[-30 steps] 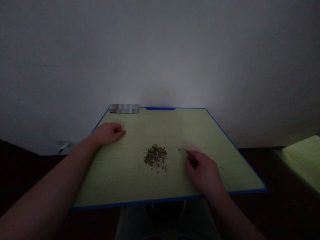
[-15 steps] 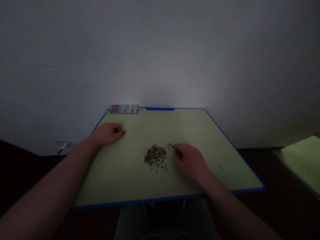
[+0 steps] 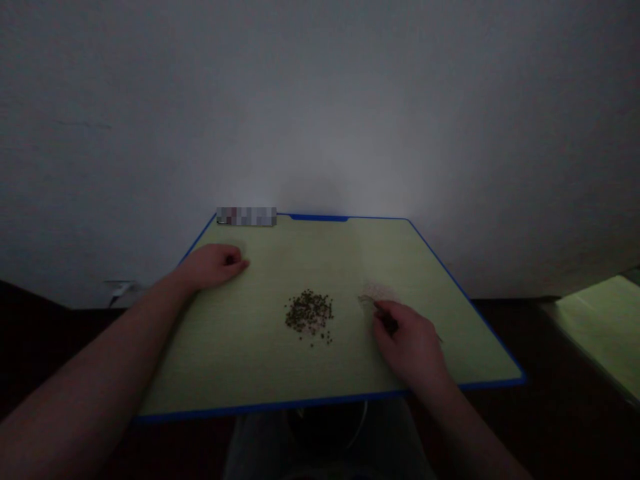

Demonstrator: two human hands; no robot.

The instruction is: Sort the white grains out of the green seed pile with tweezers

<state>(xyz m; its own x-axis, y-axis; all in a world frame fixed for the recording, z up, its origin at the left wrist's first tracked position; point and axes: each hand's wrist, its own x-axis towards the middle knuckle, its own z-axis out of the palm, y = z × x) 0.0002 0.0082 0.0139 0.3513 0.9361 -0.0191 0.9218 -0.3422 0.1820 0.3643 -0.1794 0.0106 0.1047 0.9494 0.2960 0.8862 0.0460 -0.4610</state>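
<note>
My left hand [image 3: 213, 265] rests on the left side of the pale yellow-green table board [image 3: 240, 360], its fingers curled in and nothing visible in them. In my right hand [image 3: 410, 337], between thumb and fingers, is a thin pointed tool [image 3: 369, 299] that may be tweezers; its tip points left, close to the board, and is blurred. Left of this hand lies a loose pile of small dark greenish-brown beans or seeds [image 3: 306, 312], with paler grains among them. The right hand is apart from the pile. Around the tool's tip shows a faint pinkish patch [image 3: 383, 291], too blurred to identify.
A blue edge [image 3: 320, 218] runs round the board. At its back left corner is a pixelated strip [image 3: 247, 217]. A pale wall [image 3: 320, 100] stands behind. A small thin sliver [image 3: 440, 339] lies just right of my right hand. Another light surface [image 3: 600, 327] is at far right.
My right hand has moved right with the thin tool, away from the pile and nearer the small sliver. The left hand stays in place. The view has shifted slightly.
</note>
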